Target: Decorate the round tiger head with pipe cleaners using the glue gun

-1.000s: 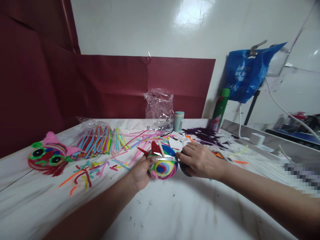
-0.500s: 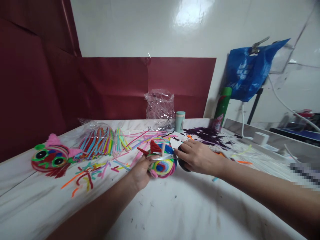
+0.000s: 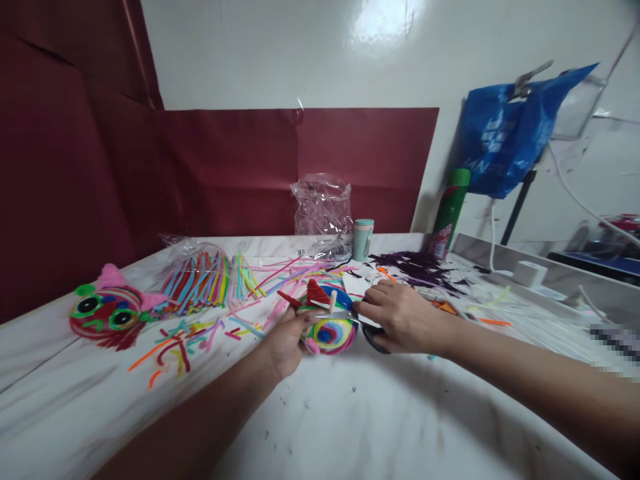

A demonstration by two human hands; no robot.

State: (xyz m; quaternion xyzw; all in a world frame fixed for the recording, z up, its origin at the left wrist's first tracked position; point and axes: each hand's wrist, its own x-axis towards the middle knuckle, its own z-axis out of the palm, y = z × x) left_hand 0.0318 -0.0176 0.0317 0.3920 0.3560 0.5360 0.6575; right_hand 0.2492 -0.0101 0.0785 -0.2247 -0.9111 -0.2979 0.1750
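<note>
My left hand is closed around the near left side of a colourful pipe-cleaner fish, which has a ringed eye, a pink mouth and red fins. In my right hand is a pair of scissors with dark handles. Their silver blades lie nearly together across the top of the fish. A short cream stub stands up right at the blades; whether they touch it I cannot tell. Part of the fish is hidden behind my left fingers.
A second pipe-cleaner fish lies at the left. Cut pipe-cleaner bits are scattered beside it, near bundled pipe cleaners. Behind stand a clear plastic bag, a mint cup and a green can. Purple strips lie at the right.
The scissor blades were apart around the cream stub and have come nearly together. The handles have closed and tilted slightly. The camera view has shifted a little.
</note>
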